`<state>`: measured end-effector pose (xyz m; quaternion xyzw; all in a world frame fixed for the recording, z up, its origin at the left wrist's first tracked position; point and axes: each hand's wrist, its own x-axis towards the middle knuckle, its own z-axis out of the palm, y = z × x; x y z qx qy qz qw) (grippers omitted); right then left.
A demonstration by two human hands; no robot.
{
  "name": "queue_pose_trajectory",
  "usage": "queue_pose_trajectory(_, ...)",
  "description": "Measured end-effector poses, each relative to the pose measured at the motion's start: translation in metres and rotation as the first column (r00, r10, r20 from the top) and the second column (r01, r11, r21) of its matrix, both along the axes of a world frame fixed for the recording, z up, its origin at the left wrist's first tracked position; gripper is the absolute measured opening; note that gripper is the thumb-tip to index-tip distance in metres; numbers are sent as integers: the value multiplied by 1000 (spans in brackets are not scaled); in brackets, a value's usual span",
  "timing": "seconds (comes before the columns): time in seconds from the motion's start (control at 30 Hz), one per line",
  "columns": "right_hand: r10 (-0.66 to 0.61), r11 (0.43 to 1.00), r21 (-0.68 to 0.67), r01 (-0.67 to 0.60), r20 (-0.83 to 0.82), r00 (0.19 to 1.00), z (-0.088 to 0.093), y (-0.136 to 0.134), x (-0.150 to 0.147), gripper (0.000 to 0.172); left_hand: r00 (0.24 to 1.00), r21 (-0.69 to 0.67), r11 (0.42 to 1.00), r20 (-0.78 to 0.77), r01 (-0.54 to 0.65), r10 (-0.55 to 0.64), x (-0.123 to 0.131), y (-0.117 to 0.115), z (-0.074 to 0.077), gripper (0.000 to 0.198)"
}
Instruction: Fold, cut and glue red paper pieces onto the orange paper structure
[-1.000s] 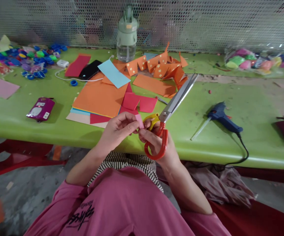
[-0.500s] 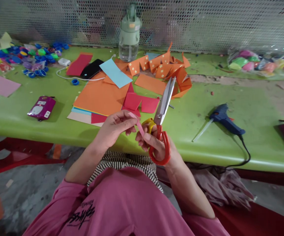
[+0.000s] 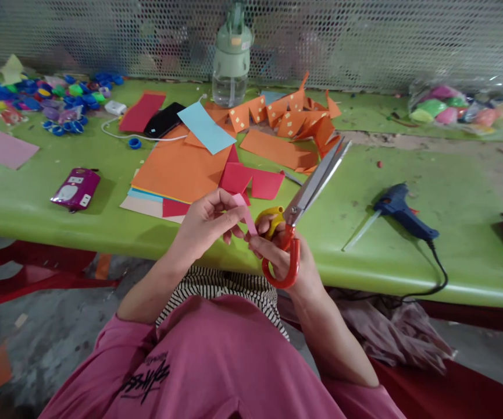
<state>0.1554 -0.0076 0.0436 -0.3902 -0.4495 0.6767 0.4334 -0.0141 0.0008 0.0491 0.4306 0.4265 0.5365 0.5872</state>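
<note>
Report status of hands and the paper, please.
Left hand pinches pink strip. Right hand holds scissors, blades slightly apart, pointing away. Nothing blocks.

A single head-worn camera looks forward and down, close above the left hand and right hand. It faces across the green table toward the far side, ending at the mesh screen.

The left grip pinched a narrow pink paper strip, whose lower end met the right grip. That grip held red-and-yellow-handled steel scissors, blades slightly parted, pointing toward two o'clock over the lime-green tabletop. A blue glue gun lay at three o'clock.
</note>
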Motion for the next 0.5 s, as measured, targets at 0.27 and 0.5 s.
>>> queue_pose_trajectory(0.27,-77,997,9,78,-48,996,-6,2,3,29,997,9,1000,-72,-28,29,-7,-3,-4,27)
queue_pose_trajectory(0.5,-271,947,167,275,-42,962,3,10,8,29,992,-33,998,-114,56,-60,-8,-7,-4,22)
